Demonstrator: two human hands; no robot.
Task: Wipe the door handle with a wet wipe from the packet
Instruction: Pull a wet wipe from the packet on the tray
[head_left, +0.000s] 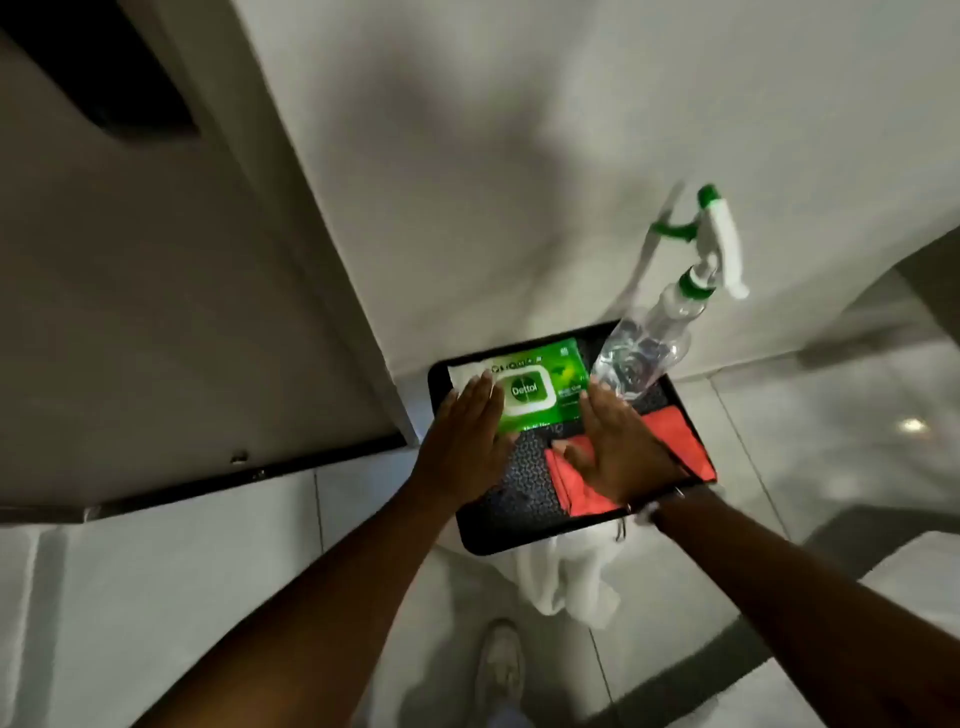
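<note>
Flanking the wipes packet (535, 392), seemingly touching: flat left hand (467, 441), right hand (618, 452).

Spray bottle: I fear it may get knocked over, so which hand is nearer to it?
Right. The right hand has fingertips just beside the base of the spray bottle; the left hand lies across the wipes packet.

tray (470, 540) | holds: wipes packet (540, 387), spray bottle (644, 353), red cloth (675, 441)

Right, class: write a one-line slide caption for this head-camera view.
Both open hands, left and right, reach for the green wipes packet on a black tray.
</note>
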